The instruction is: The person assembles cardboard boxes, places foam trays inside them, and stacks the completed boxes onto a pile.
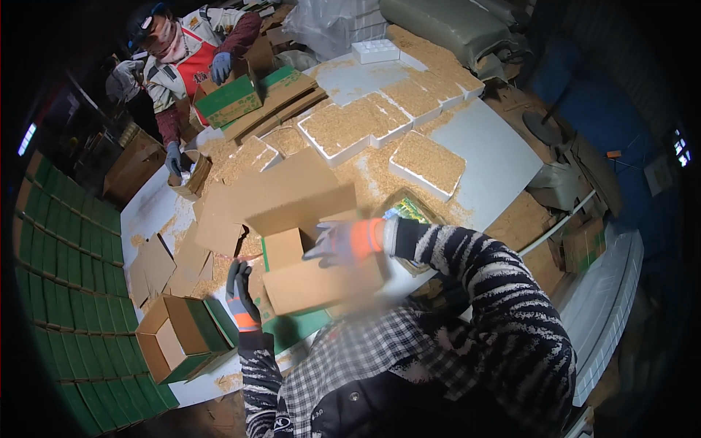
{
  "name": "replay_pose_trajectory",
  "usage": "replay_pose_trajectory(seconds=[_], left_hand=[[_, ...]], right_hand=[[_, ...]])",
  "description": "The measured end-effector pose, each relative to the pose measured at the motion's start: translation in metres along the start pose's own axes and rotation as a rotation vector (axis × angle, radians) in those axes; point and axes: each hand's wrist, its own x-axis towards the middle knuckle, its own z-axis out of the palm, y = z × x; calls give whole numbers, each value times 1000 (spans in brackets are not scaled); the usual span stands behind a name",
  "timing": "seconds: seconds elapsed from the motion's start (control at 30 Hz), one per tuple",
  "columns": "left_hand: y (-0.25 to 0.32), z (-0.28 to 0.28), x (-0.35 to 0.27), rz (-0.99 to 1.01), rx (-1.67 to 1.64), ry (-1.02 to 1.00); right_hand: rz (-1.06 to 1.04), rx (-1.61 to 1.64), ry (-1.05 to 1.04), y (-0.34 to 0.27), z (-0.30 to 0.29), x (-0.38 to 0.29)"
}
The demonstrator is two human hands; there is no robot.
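An opened cardboard box (pixel 323 282) with raised flaps lies in front of me on the table. My right hand (pixel 345 242), in a grey and orange glove, is over its opening, blurred, with its fingers apart; whether it touches the box inside is unclear. My left hand (pixel 241 293), gloved the same way, stands upright just left of the box, and no object shows in it. A basket (pixel 408 205) holding green and yellow printed packets is beyond my right wrist. Another green and brown box (pixel 183 339) stands open at the lower left.
Across the table a co-worker (pixel 191 65) handles a green box (pixel 230 101) and reaches into a round basket (pixel 191 178). White foam trays (pixel 356 148) of sawdust-like grains fill the table's middle. Flat cardboard pieces (pixel 153 268) lie left. Green boxes (pixel 76 306) are stacked at the far left.
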Motion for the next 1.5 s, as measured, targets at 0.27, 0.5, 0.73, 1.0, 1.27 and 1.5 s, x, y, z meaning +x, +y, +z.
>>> replay_pose_trajectory(seconds=[0.27, 0.5, 0.73, 1.0, 1.27, 1.5], left_hand=[[59, -18, -20, -88, 562, -185], [30, 62, -12, 65, 996, -639], [47, 88, -38, 292, 1011, -782], [37, 57, -25, 511, 979, 394], [-10, 19, -32, 32, 495, 329], [-11, 38, -20, -25, 380, 325]], right_hand=[[166, 1063, 973, -26, 39, 7], [491, 1119, 108, 32, 153, -15], [1052, 127, 1662, 163, 55, -198], [1056, 889, 1699, 220, 71, -225], [572, 1042, 1801, 149, 3, -201], [349, 1142, 1247, 52, -100, -135]])
